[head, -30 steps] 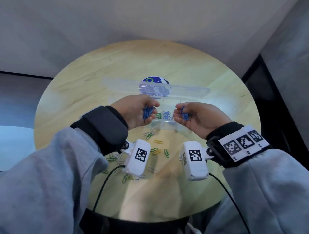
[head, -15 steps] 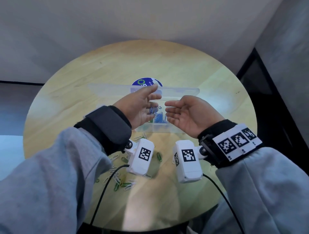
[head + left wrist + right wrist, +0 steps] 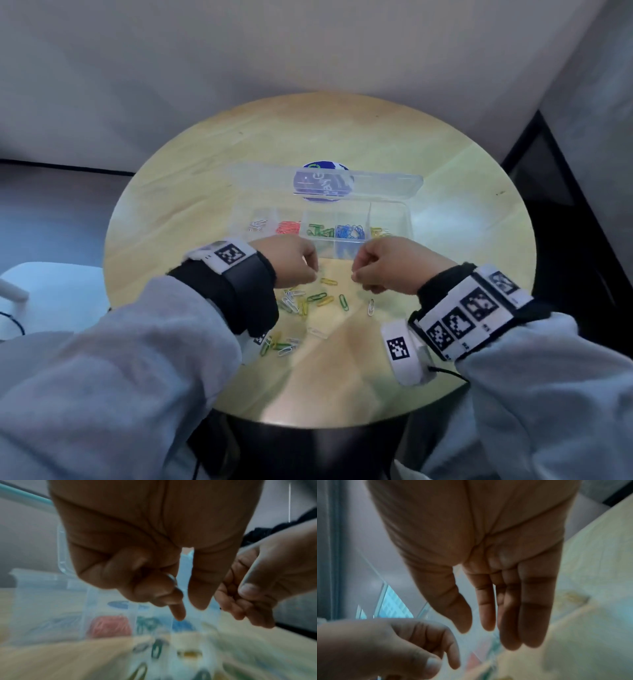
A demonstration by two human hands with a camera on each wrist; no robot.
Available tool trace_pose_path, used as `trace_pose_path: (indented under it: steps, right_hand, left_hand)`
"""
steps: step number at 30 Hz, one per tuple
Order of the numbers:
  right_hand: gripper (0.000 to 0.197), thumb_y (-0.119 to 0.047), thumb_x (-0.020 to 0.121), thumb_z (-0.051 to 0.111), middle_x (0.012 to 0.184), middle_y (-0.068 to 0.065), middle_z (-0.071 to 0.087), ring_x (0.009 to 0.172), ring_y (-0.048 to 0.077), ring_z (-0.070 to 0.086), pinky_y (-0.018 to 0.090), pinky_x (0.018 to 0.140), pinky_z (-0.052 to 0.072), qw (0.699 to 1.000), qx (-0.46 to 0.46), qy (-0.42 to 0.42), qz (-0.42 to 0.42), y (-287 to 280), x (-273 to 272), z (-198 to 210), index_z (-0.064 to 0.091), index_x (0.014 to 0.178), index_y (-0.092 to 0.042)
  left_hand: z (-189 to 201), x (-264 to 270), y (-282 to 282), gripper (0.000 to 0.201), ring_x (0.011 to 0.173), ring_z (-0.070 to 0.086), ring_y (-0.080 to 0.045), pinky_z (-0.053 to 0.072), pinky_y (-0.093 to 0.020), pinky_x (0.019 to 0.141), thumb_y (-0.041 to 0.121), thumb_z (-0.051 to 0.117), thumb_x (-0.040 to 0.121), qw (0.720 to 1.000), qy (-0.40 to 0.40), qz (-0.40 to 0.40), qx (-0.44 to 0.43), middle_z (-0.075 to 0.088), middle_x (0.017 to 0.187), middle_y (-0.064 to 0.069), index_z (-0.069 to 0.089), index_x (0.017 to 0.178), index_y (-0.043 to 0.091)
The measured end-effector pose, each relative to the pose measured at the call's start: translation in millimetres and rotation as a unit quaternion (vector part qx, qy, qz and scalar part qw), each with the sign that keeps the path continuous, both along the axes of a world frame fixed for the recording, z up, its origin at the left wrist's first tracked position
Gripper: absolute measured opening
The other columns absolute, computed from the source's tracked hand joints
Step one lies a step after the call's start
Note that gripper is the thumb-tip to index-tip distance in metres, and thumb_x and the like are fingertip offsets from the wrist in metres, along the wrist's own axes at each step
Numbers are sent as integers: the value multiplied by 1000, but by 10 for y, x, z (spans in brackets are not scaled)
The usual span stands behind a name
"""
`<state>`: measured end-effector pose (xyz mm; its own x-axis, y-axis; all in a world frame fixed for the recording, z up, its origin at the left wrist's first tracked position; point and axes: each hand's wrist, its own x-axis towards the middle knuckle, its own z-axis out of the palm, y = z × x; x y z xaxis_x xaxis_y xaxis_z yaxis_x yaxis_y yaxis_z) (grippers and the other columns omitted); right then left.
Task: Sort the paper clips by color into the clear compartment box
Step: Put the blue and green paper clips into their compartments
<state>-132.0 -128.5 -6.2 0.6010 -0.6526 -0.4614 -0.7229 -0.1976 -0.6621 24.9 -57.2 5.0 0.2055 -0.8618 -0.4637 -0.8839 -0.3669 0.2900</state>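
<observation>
The clear compartment box [image 3: 390, 219] stands mid-table with its lid [image 3: 239, 174] tipped back. It holds white clips [image 3: 257, 224], red clips [image 3: 287, 226], green clips [image 3: 320, 230], blue clips [image 3: 349, 231] and yellow clips [image 3: 378, 232] in separate cells. Loose clips [image 3: 308, 301] lie in front of it. My left hand [image 3: 313, 274] hovers palm down over them. In the left wrist view the left hand [image 3: 188, 612] has curled fingers and its index points down, with nothing plainly held. My right hand [image 3: 356, 274] hovers beside it. In its wrist view the right hand [image 3: 476, 628] is empty, fingers straight.
The round wooden table [image 3: 205, 192] ends close behind the box and near my body. A blue round sticker [image 3: 322, 168] shows through the lid. A white seat [image 3: 51, 294] stands left of the table, and a dark gap [image 3: 565, 240] lies to the right.
Both hands held blue clips over the box, then opened and dropped them into the blue cell. They have since drawn back toward me and turned palm down over the loose clips.
</observation>
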Motion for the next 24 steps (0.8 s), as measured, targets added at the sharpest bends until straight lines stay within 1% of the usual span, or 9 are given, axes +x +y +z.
trace_pose_path:
  steps: [5,7,9,11,13,15,18,21,24]
  right_hand:
    - [7,-19,84,62,85,2,66,78,17,61,31,80,53,983,-87,135,85,164,111,-131,64,87,-13]
    - [4,-20,82,62,85,2,64,81,20,61,30,76,51,975,-111,162,104,202,172,-202,61,82,-16]
    - [9,-19,82,61,91,4,67,86,22,63,31,76,51,968,-128,183,116,207,217,-277,62,88,-13]
    - [14,-18,82,59,95,6,67,87,22,64,31,74,52,965,-137,191,119,182,241,-333,63,94,-11]
    - [13,-18,83,58,95,6,65,83,22,60,29,69,48,961,-147,199,123,155,257,-366,62,93,-11]
    - [10,-19,85,57,92,4,60,79,21,55,28,68,45,954,-159,215,133,146,287,-388,59,92,-12]
    - [8,-14,85,54,86,3,55,79,21,52,28,68,44,947,-161,230,156,171,335,-408,58,92,-14]
    - [14,-10,81,52,84,4,59,77,20,55,28,66,46,948,-149,230,165,194,343,-385,61,91,-13]
    - [8,-10,79,55,82,5,61,74,21,57,26,57,45,953,-129,216,171,175,329,-269,60,85,-11]
  left_hand:
    - [-168,-139,62,24,90,54,-16,36,-23,69,19,54,88,997,-62,-26,26,56,97,6,62,111,24]
    - [-215,-187,39,25,98,57,-18,35,-22,61,19,55,88,996,-78,-39,23,61,110,2,63,111,23]
    - [-253,-222,13,24,90,55,-18,31,-20,51,19,56,88,995,-88,-47,26,63,113,0,63,111,20]
    - [-285,-236,-5,23,84,52,-17,31,-20,50,18,57,87,994,-94,-48,36,65,112,-3,65,109,18]
    - [-326,-225,-24,21,84,53,-18,36,-23,58,17,59,86,994,-91,-46,47,66,110,-3,66,106,17]
    - [-361,-205,-39,20,83,55,-18,38,-24,64,18,62,84,994,-82,-40,58,69,106,-3,68,103,17]
    - [-398,-185,-58,17,83,56,-19,40,-25,67,18,63,83,995,-68,-33,73,69,98,-4,68,99,14]
    - [-411,-150,-50,5,77,55,-18,42,-25,64,15,60,82,996,-52,-22,63,62,85,0,62,82,19]
    - [-375,-51,4,16,72,54,-17,41,-24,60,14,60,78,999,-15,14,48,59,76,1,54,64,20]
